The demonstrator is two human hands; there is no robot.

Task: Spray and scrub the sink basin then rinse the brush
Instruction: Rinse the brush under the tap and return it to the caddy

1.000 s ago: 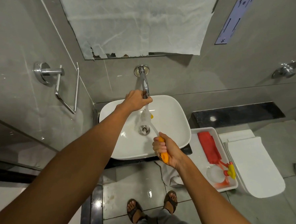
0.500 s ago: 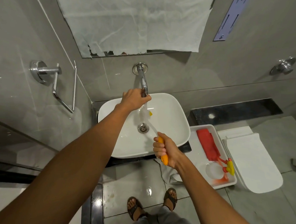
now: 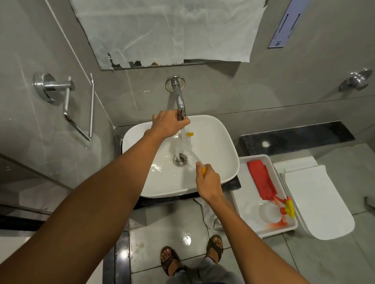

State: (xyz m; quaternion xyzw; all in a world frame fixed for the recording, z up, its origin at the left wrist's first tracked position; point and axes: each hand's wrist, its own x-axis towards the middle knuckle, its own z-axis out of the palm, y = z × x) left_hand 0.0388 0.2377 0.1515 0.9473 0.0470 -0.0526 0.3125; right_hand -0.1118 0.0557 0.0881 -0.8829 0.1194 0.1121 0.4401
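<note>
Brush (image 3: 191, 151) handle, orange at its near end, sits clenched inside the right hand (image 3: 208, 183), whose fingers curl fully around it near the front right of the basin. From that fist a pale, blurred shaft runs up and to the left, so the bristle end lies in the stream of running water (image 3: 181, 144) just above the drain (image 3: 179, 159); a small orange tip shows beside the stream. The left hand (image 3: 169, 124) reaches to the far rim of the basin and its fingers wrap the end of the chrome tap (image 3: 179, 98), which juts from the grey tiled wall. Whether those fingers press or only rest there cannot be told.

Both bare forearms stretch from the near edge of the view toward the white sink basin (image 3: 221, 143), which is rounded, sits on a dark counter, and is wet inside.

Just right of the basin lies a white tray (image 3: 242, 188) holding a red cloth (image 3: 260, 180) and, at its near end, a clear spray bottle (image 3: 272, 212) with a red and yellow nozzle. Farther right is a white toilet lid (image 3: 318, 200). On the left wall hangs a chrome towel holder (image 3: 65, 98). Above the tap, a mirror is covered with crumpled white paper (image 3: 166, 25). Near the bottom, two sandalled feet (image 3: 171, 262) stand on a wet tiled floor.
</note>
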